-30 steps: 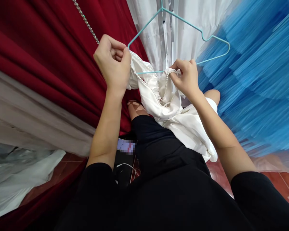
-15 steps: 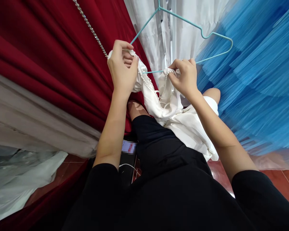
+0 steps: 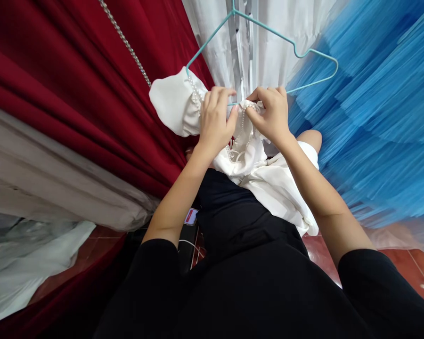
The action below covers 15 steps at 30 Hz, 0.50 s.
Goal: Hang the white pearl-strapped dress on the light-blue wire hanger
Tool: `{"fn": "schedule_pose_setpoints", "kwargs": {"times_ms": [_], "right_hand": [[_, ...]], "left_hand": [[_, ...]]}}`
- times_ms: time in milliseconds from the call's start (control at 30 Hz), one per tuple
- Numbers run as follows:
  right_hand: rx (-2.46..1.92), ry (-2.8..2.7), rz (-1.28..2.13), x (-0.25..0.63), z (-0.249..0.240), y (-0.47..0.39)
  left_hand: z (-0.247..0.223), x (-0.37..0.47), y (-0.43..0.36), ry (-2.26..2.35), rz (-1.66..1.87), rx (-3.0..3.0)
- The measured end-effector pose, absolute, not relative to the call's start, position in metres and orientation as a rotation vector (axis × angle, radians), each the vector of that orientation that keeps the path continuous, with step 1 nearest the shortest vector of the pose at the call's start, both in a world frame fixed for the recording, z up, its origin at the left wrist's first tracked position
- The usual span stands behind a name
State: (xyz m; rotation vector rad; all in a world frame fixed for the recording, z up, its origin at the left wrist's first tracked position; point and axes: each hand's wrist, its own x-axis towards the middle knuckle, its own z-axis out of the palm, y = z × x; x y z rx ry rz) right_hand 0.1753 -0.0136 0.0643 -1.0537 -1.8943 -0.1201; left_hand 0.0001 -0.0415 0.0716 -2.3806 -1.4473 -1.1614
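A white dress (image 3: pixel 268 181) with pearl-bead trim lies over my lap. One puffed sleeve (image 3: pixel 169 103) sits over the left end of a light-blue hanger (image 3: pixel 212 38). Pinched between the thumb and fingers of my right hand (image 3: pixel 271 110) is the beaded edge of the dress, close to the hanger's lower bar. My left hand (image 3: pixel 215 117) is just left of it, fingers curved and thumb apart, over the dress beside that bar. Its palm side is partly hidden. The hanger's right end sticks out bare beyond my right hand.
Red fabric (image 3: pixel 92 94) hangs at the left with a glittering chain (image 3: pixel 127 42) across it. Blue layered tulle (image 3: pixel 381 117) fills the right side. White curtains (image 3: pixel 275 56) and metal poles stand ahead. A dark box (image 3: pixel 186 240) with a cable rests on the red tiled floor.
My left hand has let go of the sleeve at the hanger's left end and moved right, close to my right hand. The sleeve now stays on the hanger. My right hand keeps its pinch.
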Motion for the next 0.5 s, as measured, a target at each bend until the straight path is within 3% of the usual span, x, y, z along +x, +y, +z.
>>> {"fn": "schedule_pose_setpoints", "kwargs": {"times_ms": [133,333,500], "right_hand": [[-0.978,-1.879,-0.242,0.188,0.066,-0.023],[-0.953,-1.238,-0.575,0.26,0.084,-0.018],[-0.924,-1.309,-0.442,0.312,0.122,0.004]], "left_hand": [[0.067,0.005,-0.024,-1.404,-1.109,-2.412],[0.075,-0.009,-0.028,-1.452,-1.106,-2.414],[0.081,-0.021,-0.031,-1.473,-1.069,-2.435]]}}
